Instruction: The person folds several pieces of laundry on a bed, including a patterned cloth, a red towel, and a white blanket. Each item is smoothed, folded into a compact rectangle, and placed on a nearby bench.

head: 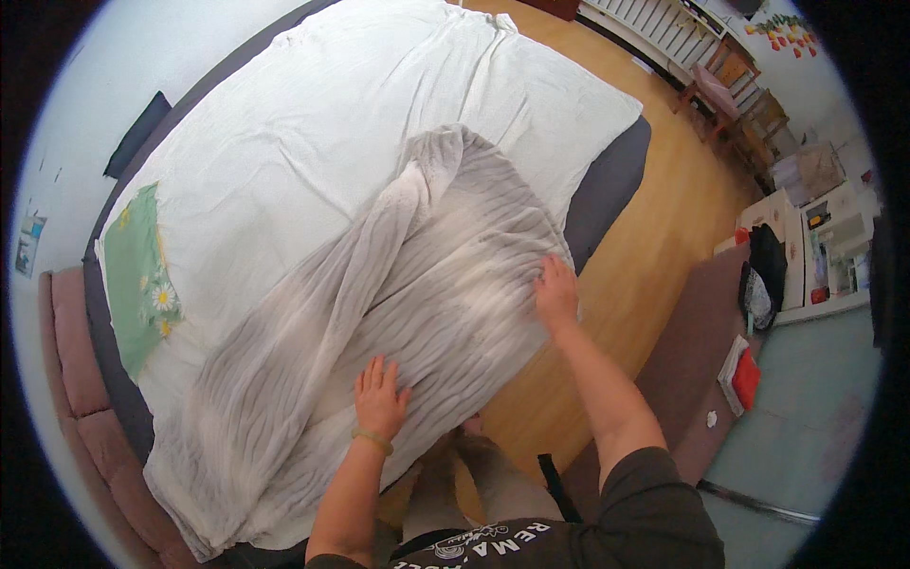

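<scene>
A grey and white plush blanket (455,284) lies in loose folds over the near part of a bed. One long fold runs diagonally across it, and its near edge hangs by my legs. My left hand (382,400), with a bangle (372,441) at the wrist, rests palm down on the blanket with fingers spread. Close to the blanket's right edge, my right hand (557,293) lies on the fabric with fingers extended; no pinched fold shows there. Beneath the blanket spreads a white sheet (284,171) over a dark grey mattress cover (613,186).
A green floral cloth (135,277) lies at the bed's left, beside a padded pink headboard (78,341). Wooden floor (625,249) and a brown mat (686,334) extend to the right. Wooden chairs (725,78), a white cabinet (782,220) and a red folded item (745,380) stand or lie beyond.
</scene>
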{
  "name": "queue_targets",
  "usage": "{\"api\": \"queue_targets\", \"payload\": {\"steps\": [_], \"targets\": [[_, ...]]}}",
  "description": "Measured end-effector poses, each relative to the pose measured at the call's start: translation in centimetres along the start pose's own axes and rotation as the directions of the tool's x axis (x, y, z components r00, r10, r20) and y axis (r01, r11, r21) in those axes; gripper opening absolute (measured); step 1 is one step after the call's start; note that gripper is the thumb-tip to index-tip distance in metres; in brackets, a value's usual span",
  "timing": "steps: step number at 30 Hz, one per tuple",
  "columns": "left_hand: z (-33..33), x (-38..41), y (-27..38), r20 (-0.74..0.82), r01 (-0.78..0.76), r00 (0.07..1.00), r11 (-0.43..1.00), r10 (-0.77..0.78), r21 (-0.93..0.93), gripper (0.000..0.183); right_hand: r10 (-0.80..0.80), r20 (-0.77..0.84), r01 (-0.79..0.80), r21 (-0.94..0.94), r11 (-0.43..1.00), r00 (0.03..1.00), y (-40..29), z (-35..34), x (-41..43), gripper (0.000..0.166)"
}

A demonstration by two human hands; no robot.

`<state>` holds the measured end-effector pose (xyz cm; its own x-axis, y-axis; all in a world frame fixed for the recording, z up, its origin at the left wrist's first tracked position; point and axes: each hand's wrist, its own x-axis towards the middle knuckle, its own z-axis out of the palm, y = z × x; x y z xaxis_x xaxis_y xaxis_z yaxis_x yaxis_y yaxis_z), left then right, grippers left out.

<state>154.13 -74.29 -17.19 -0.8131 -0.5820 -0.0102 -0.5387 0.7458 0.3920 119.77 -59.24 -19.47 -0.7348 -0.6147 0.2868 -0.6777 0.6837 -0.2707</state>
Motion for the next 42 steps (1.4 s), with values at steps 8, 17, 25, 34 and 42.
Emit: {"api": "queue_targets", "payload": {"steps": [8,17,25,34,42], "targets": [[2.7,1.2,-1.5,0.087,0.034,0.996,0.999,-0.033,-0.003,0.06,0.376,0.113,-0.391,0.174,0.904,0.92,4.4,1.8,3.4,0.046],[1.9,2.6,1.1,0.141,-0.026,0.99,0.999,0.023,0.024,0.078,0.465,0.18,-0.483,0.069,0.873,0.867,2.2,1.3,6.0,0.038],[2.7,5.6,2.9,0.142,0.1,0.985,0.994,-0.094,-0.037,0.075,0.366,0.213,-0.404,0.174,0.898,0.906,6.1,-0.8,11.1,0.032],[0.6,13.8,7.0,-0.189,0.213,0.951,0.963,-0.243,-0.168,0.048,0.292,0.556,-0.532,0.337,0.777,0.778,8.1,2.3,11.0,0.062],[-0.7,28.3,4.8,-0.365,0.455,0.844,0.885,-0.393,0.1,0.076,0.099,0.549,-0.351,0.376,0.858,0.83,6.6,-1.9,14.3,0.041]]}}
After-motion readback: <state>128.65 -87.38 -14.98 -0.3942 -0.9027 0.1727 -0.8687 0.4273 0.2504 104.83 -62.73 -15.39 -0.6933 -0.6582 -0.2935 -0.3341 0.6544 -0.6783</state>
